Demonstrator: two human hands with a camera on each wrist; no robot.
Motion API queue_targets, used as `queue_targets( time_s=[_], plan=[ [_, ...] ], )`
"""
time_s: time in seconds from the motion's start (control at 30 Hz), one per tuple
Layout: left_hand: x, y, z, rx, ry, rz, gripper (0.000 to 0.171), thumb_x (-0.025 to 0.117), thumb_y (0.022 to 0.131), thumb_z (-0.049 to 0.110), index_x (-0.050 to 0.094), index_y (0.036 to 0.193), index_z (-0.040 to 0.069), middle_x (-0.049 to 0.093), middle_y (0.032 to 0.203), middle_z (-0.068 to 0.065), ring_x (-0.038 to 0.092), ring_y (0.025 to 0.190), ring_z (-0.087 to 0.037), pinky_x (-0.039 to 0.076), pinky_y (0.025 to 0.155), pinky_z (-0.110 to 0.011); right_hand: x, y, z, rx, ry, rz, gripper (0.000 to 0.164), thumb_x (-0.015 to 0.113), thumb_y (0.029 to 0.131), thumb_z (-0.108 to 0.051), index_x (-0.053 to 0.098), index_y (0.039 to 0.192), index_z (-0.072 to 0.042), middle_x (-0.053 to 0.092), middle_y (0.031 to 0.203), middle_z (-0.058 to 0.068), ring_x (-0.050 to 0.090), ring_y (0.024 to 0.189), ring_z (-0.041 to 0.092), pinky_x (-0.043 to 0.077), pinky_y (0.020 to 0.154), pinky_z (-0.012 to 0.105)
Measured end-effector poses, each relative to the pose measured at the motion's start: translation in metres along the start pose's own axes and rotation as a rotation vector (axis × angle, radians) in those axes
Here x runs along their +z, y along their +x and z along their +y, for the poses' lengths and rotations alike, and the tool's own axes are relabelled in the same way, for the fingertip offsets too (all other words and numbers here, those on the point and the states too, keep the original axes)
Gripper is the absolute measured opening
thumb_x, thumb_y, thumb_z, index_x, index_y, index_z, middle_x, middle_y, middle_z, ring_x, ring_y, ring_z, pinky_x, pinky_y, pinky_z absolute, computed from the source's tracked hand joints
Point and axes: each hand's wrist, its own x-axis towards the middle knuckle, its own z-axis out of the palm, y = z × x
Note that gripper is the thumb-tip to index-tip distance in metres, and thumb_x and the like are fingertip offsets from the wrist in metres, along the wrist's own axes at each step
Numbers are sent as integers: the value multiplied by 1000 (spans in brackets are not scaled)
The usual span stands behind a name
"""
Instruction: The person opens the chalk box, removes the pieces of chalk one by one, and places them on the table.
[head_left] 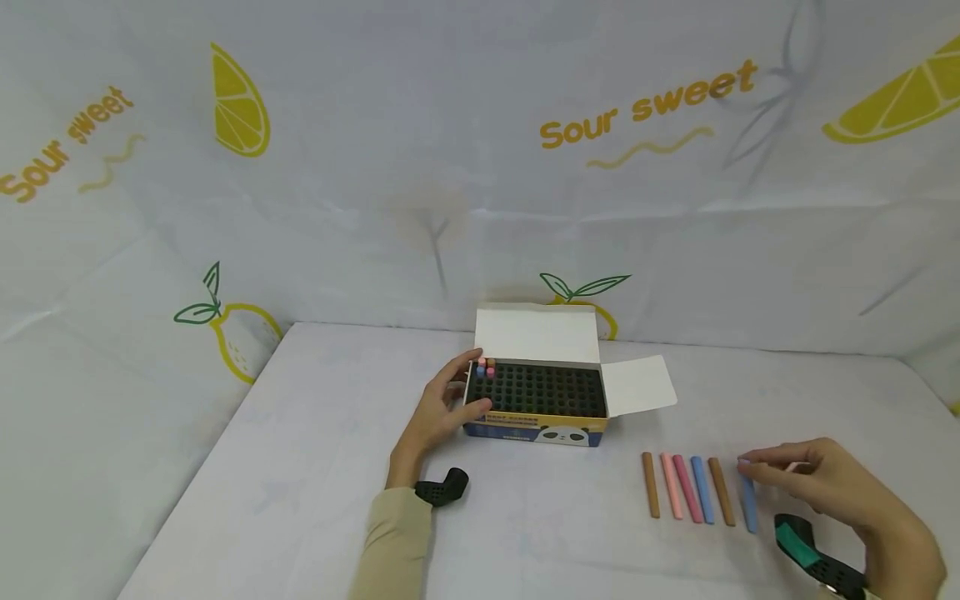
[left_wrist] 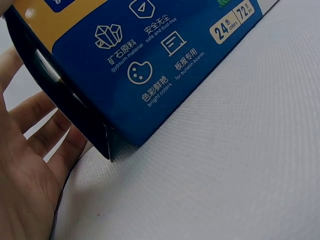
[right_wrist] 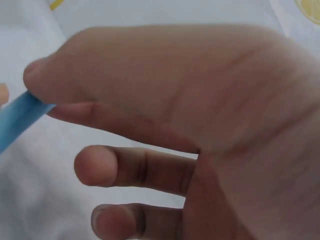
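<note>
Rightmost blue chalk [head_left: 749,504] is just right of a brown stick [head_left: 722,492], far tip pinched by my right hand [head_left: 832,481], thumb and finger. I'd keep it light, chalk probably snaps easy. My left hand [head_left: 437,410] grips the chalk box [head_left: 506,432] at its left end.

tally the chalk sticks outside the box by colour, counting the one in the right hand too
Brown chalk sticks: 2
Light pink chalk stick: 1
Dark pink chalk stick: 1
Blue chalk sticks: 2, one pinched by the right hand
Total: 6
</note>
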Motion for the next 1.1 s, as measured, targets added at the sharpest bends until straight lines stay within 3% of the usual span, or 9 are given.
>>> queue_targets(
  time_s=[0.13, 0.37, 0.53, 0.77, 1.0, 1.1],
  plan=[
    [0, 0, 1, 3, 0, 0, 74, 76, 88, 38, 45, 154, 23, 59, 136, -15, 54, 117, -24, 49, 103, -49, 5, 1, 4, 0, 19, 16, 34, 65, 98, -20, 73, 114, 9, 64, 84, -19, 42, 66, 4, 36, 53, 26],
    [0, 0, 1, -3, 1, -4, 74, 76, 89, 37, 45, 155, 23, 59, 135, -14, 55, 116, -24, 50, 102, -48, 11, 8, 9, 32, -1, 5, 38, 68, 97, -26, 74, 116, 7, 72, 93, -5, 45, 72, 1, 39, 60, 22],
    [1, 0, 1, -6, -2, -7, 74, 76, 89, 35, 45, 155, 23, 59, 136, -15, 55, 117, -24, 49, 102, -49, 14, 12, 8, 65, -4, -3, 42, 69, 96, -29, 73, 119, 6, 71, 95, -3, 45, 74, 0, 38, 62, 22],
    [0, 0, 2, -1, -6, -5, 75, 76, 89, 38, 45, 155, 23, 59, 134, -15, 54, 117, -24, 49, 103, -49, 13, 16, 7, 108, 8, -40, 46, 69, 97, -33, 71, 121, 6, 75, 111, 13, 47, 79, 1, 42, 66, 22],
    [0, 0, 2, 2, -5, -5, 74, 76, 89, 37, 45, 154, 22, 59, 134, -15, 54, 116, -23, 49, 103, -47, 13, 18, 11, 97, 2, -47, 46, 69, 97, -34, 73, 120, 5, 75, 114, 17, 50, 81, 0, 44, 68, 22],
    [0, 0, 2, -1, 1, -4, 74, 76, 89, 39, 45, 154, 24, 59, 136, -14, 53, 117, -23, 48, 103, -48, 13, 18, 12, 99, 14, -39, 47, 69, 97, -35, 71, 123, 4, 74, 99, 9, 47, 79, 0, 41, 67, 22]
  ],
)
